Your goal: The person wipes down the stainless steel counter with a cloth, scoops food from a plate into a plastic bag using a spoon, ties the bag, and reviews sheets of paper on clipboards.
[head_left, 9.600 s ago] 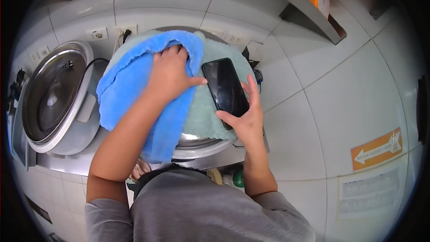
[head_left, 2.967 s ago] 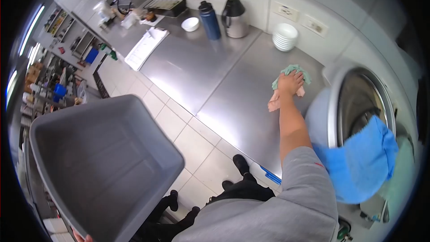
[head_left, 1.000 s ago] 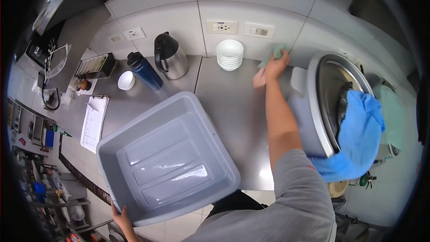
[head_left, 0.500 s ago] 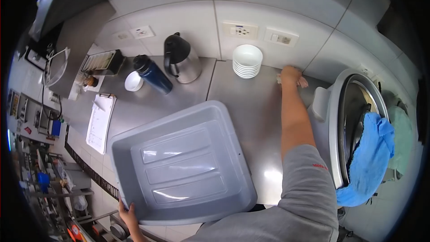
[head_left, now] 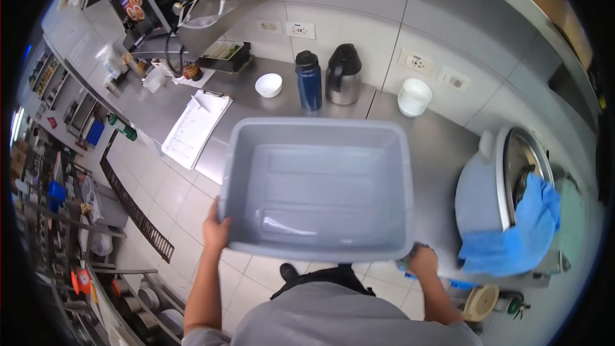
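Grey tub: the grey tub (head_left: 320, 182) is in front of the person's body and above the near edge of the steel counter (head_left: 439, 166), its open top turned towards the camera; inside show its sloping walls and a panelled floor with a bright streak of light.
Left hand: the left hand (head_left: 216, 227) grips the tub's left side near the lower corner, thumb on the rim, the other fingers mostly hidden behind the wall.
Right hand: the right hand (head_left: 424, 260) is at the tub's lower right corner, fingers curled in; a small greenish bit shows beside them, but I cannot tell what they hold or whether they touch the tub.
Single bowl: a white bowl (head_left: 268, 85) stands mouth up on the counter, its white inside showing.
Stacked bowls: a stack of white bowls (head_left: 414, 98), one nested in another, stands near the wall.
Bottle and jug: a blue bottle (head_left: 309, 86) with a black cap and a steel jug (head_left: 344, 83) with a black top stand upright side by side; contents hidden.
Big pot: a blue cloth (head_left: 525, 230) hangs over the silver rim of the round pot (head_left: 479, 192); a dark shape at its mouth is unclear.
Black tray: the black tray (head_left: 237, 62) holds pale things too small to name.
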The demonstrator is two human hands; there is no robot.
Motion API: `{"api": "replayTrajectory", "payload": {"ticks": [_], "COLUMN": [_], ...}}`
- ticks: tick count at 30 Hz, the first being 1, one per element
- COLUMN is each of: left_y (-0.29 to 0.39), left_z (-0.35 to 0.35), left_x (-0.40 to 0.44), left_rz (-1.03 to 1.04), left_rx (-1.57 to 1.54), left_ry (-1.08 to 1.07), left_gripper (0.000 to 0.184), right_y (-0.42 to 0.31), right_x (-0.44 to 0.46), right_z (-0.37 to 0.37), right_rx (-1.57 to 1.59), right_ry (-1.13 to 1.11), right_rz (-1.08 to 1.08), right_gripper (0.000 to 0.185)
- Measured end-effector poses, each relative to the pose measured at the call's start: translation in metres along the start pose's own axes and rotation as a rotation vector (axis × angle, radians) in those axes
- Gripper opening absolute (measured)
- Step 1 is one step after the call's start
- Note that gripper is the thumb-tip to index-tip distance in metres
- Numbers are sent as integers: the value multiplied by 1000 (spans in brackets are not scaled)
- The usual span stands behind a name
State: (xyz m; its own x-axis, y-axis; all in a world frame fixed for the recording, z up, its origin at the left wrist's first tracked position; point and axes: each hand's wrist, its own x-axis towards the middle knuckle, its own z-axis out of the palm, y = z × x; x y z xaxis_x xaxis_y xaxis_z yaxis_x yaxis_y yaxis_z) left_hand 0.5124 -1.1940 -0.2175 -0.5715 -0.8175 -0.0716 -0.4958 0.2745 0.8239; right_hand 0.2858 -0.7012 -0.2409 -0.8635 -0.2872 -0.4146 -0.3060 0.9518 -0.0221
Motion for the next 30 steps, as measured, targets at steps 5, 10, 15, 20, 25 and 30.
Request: {"api": "replayTrajectory", "payload": {"ticks": [5,10,15,20,25,30], "left_y": [6,19,4,-19,-62,-167], "left_z": [36,46,-41,-87,-121,-148], "left_x": [23,9,-11,11,42,63], "left_rz": [154,209,317,154,122,-128], "left_rx": [-273,-240,-198,-303,-284,-56], "left_ry": [-368,-458,-574,-481,-391,-203], "left_gripper": [80,76,71,54,48,41], "right_y": [-10,-177,-290,-385,-463,-521], "right_x": [-54,-111,-123,-58,28,184], "right_z": [50,-33,-101,-153,-173,-168], "right_rx": [-176,309,654,713,197,234], "right_ry": [-604,-408,44,392,318,360], "right_rz": [-452,-422,-711,-757,-634,-697], "right_gripper": [38,38,40,44,57,61]}}
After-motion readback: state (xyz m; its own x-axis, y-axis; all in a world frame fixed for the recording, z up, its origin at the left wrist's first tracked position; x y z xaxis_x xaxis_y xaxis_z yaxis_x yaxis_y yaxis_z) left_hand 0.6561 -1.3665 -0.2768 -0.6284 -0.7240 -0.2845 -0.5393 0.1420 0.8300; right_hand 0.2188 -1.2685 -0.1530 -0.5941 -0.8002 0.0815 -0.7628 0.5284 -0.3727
